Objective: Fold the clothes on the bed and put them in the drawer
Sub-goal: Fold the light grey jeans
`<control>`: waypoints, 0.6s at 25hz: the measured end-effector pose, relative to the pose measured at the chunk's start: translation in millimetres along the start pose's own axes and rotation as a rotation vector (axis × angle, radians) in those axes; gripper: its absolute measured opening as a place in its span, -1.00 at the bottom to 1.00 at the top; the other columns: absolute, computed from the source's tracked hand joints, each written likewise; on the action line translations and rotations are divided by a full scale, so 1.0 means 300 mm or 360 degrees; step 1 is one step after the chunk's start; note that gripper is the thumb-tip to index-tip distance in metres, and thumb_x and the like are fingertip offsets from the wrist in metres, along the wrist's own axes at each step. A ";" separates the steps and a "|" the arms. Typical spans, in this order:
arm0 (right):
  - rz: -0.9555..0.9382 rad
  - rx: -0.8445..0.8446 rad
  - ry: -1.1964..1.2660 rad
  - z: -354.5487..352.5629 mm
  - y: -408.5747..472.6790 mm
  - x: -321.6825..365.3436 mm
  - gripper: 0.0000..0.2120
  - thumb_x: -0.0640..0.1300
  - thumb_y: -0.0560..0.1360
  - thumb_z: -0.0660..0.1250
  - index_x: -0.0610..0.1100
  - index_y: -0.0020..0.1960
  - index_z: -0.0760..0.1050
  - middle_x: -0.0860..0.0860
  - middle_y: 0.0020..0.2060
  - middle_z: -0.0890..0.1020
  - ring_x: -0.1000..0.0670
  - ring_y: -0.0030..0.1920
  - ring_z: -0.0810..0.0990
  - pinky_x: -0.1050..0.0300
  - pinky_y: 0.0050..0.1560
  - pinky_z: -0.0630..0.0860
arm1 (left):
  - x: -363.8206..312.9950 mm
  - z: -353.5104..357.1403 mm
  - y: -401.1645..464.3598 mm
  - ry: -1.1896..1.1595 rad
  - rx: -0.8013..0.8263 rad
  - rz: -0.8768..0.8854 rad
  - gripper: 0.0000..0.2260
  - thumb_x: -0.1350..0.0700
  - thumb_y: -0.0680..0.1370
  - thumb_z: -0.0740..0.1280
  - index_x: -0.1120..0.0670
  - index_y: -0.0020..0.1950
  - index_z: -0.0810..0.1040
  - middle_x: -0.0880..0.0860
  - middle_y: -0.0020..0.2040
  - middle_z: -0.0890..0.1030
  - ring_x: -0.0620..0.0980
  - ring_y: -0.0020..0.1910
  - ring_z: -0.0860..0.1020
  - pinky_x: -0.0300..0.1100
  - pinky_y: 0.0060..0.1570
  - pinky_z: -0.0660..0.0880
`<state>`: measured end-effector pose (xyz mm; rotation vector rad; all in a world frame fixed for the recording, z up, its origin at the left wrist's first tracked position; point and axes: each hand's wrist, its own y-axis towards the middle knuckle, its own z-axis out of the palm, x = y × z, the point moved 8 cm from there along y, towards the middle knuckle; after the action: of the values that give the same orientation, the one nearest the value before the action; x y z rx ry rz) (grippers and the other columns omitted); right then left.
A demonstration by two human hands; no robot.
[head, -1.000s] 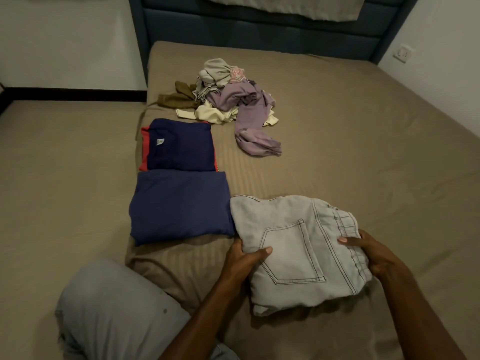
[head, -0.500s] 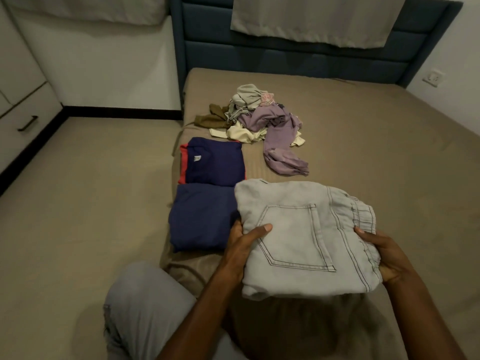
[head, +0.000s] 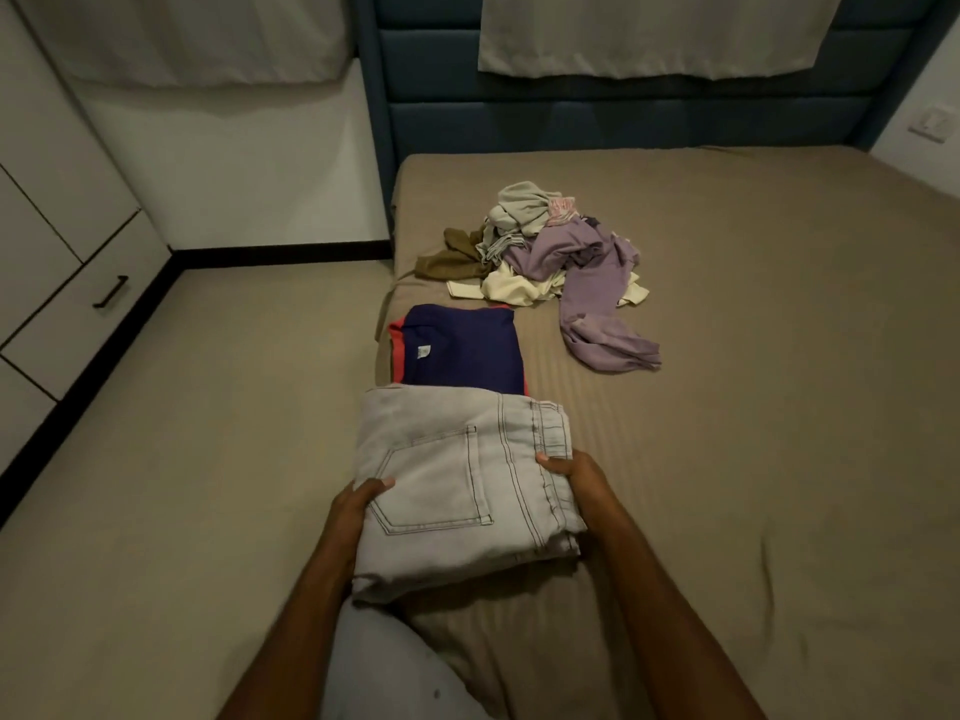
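Folded light grey jeans (head: pixel 457 475) sit at the bed's left front corner, over the spot where a folded navy garment lay; that garment is now hidden. My left hand (head: pixel 358 506) grips the jeans' left edge, thumb on top. My right hand (head: pixel 576 475) grips the waistband side. Behind the jeans lies a folded navy and red shirt (head: pixel 462 350). Further back is a loose pile of unfolded clothes (head: pixel 550 262) in purple, cream, grey and olive. A white drawer front (head: pixel 83 309) with a black handle is at the far left.
The bed (head: pixel 753 407) has a tan sheet and a blue padded headboard (head: pixel 623 116). Tan floor (head: pixel 182 459) lies between bed and white cabinets. My knee in light trousers (head: pixel 379 672) is at the bottom. A wall socket (head: pixel 930 127) is at the right.
Both hands lifted the folded jeans off the bed and carried them left, onto the folded navy garment. The view has swung left, showing the drawers.
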<state>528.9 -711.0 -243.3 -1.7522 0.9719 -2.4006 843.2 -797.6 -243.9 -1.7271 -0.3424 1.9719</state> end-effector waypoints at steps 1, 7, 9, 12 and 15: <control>-0.0073 -0.0041 -0.0011 -0.005 0.009 -0.004 -0.65 -0.34 0.51 0.42 -0.31 0.29 0.56 -0.20 0.05 0.74 -0.18 0.02 0.75 -0.01 -0.06 0.69 | 0.025 -0.013 0.018 -0.0002 -0.0041 -0.0002 -0.31 -0.07 0.19 0.58 0.13 0.28 0.63 0.20 0.16 0.70 0.22 0.06 0.70 0.10 0.12 0.61; -0.0405 -0.0341 -0.0369 -0.096 -0.006 0.020 -0.66 -0.08 0.44 0.57 -0.08 0.17 0.61 0.00 0.01 0.76 -0.01 -0.01 0.75 -0.13 0.09 0.67 | 0.020 0.009 -0.005 -0.0027 0.0012 0.0110 -0.39 -0.09 0.30 0.58 0.11 0.29 0.62 0.15 0.16 0.71 0.18 0.10 0.69 0.10 0.14 0.61; -0.0525 -0.0440 -0.0630 -0.097 -0.020 0.042 -0.65 0.05 0.44 0.57 -0.02 0.15 0.61 0.06 -0.03 0.75 0.06 -0.03 0.73 -0.13 0.08 0.66 | -0.007 -0.004 -0.009 0.0152 -0.0144 0.0136 -0.52 -0.16 0.37 0.59 0.08 0.18 0.67 0.08 0.05 0.74 0.11 0.02 0.72 0.04 0.08 0.63; -0.0612 -0.0578 -0.1169 -0.093 -0.033 0.112 -0.41 0.22 0.42 0.52 -0.02 0.34 0.48 0.06 0.15 0.66 -0.03 0.13 0.65 -0.09 0.13 0.60 | -0.109 -0.056 -0.045 0.0736 -0.0720 0.0261 -0.51 -0.32 0.42 0.51 0.05 0.09 0.66 0.02 -0.04 0.72 0.09 -0.03 0.68 -0.07 -0.04 0.54; -0.0866 -0.0750 -0.1729 -0.028 -0.056 0.208 -0.28 0.29 0.51 0.34 -0.08 0.51 0.30 -0.10 0.37 0.48 -0.17 0.32 0.49 -0.13 0.21 0.47 | -0.248 -0.008 -0.073 0.1146 -0.0976 0.0746 -0.52 -0.17 0.50 0.47 0.03 0.33 0.52 0.07 0.18 0.66 0.14 0.15 0.62 0.00 0.08 0.51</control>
<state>504.3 -715.8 -183.3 -3.1927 0.9427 -0.9116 855.6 -817.6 -170.1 -2.9888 -0.3129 1.4200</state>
